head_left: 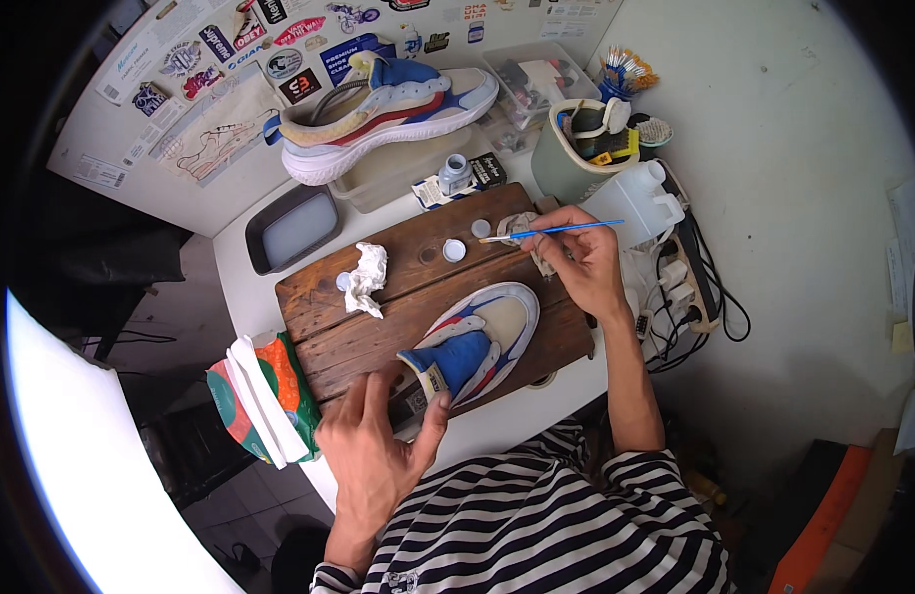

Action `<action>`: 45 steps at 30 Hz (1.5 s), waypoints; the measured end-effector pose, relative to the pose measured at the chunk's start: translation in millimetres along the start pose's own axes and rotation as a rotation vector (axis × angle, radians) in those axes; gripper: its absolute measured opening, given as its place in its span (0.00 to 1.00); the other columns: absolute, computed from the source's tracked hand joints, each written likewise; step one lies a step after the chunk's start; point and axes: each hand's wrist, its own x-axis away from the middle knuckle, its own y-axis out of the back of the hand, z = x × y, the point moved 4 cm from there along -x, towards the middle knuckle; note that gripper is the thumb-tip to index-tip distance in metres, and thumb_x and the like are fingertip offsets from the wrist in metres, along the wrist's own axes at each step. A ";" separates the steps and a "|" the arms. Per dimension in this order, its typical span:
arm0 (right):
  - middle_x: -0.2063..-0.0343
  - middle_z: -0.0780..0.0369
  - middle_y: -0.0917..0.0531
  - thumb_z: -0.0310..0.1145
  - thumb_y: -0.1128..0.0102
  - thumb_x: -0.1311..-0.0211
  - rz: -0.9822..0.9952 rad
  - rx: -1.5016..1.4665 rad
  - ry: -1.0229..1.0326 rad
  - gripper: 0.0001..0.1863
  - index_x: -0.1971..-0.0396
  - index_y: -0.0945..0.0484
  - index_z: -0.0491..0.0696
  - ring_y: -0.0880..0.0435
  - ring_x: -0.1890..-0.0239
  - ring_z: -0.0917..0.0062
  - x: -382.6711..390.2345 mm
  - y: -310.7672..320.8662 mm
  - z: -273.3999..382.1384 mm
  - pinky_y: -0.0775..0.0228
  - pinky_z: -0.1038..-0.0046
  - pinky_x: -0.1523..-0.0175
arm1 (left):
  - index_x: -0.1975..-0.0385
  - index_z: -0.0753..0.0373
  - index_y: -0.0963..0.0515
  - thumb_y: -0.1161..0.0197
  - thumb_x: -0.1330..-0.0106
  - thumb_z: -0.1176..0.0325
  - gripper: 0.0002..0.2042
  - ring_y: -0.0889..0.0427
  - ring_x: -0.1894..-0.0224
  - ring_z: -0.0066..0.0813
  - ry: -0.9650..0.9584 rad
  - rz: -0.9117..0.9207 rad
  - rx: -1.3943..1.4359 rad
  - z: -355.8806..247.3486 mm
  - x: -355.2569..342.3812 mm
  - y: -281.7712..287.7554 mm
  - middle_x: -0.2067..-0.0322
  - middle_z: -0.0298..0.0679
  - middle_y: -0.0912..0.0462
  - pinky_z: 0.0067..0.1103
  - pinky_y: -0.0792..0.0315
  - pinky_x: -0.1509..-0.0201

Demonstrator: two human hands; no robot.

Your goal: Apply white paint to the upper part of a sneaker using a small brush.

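My right hand [588, 265] pinches a thin blue paintbrush [586, 226], its tip pointing left above the wooden board [319, 337]. A crumpled greyish cloth [517, 230] lies beneath the brush, close to those fingers. On the board's near side rests a sneaker [507, 322] with a blue tongue, cream toe and red and white trim. My left hand [370, 445] is at its heel end, fingers apart, the thumb at the shoe's edge; whether it touches is unclear. A small white cap [454, 250] and a crumpled white tissue [365, 281] also lie on the board.
Behind the board, a second sneaker [388, 114] sits atop a clear plastic box, with a small paint bottle [455, 174] in front. A grey tray [293, 230] and tissue pack [269, 396] are left. Right are a green bin [561, 178], white jug [635, 203] and power strip [690, 282].
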 end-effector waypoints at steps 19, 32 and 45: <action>0.65 0.60 0.15 0.19 0.41 0.35 0.010 0.063 0.060 0.06 0.60 0.21 0.39 0.15 0.60 0.79 6.4 -1.6 3.1 0.25 0.78 0.52 | 0.51 0.55 0.17 0.31 0.45 0.68 0.18 0.25 0.45 0.29 -0.643 0.388 -0.238 -1.2 -25.6 4.4 0.46 0.30 0.20 0.26 0.30 0.50; 0.72 0.59 0.14 0.24 0.33 0.43 0.015 0.413 0.120 0.05 0.66 0.18 0.42 0.17 0.73 0.79 -19.0 -34.2 2.0 0.26 0.76 0.67 | 0.54 0.53 0.15 0.28 0.47 0.67 0.18 0.24 0.56 0.24 -0.658 0.349 -0.127 14.5 -28.1 -1.0 0.51 0.25 0.18 0.24 0.31 0.54; 0.75 0.61 0.15 0.25 0.32 0.45 0.012 0.417 0.092 0.06 0.66 0.17 0.44 0.17 0.75 0.80 -21.7 -38.1 -7.5 0.26 0.77 0.68 | 0.51 0.53 0.17 0.31 0.42 0.65 0.17 0.24 0.52 0.22 -0.686 0.330 -0.185 13.8 -23.7 -0.2 0.48 0.25 0.19 0.24 0.33 0.52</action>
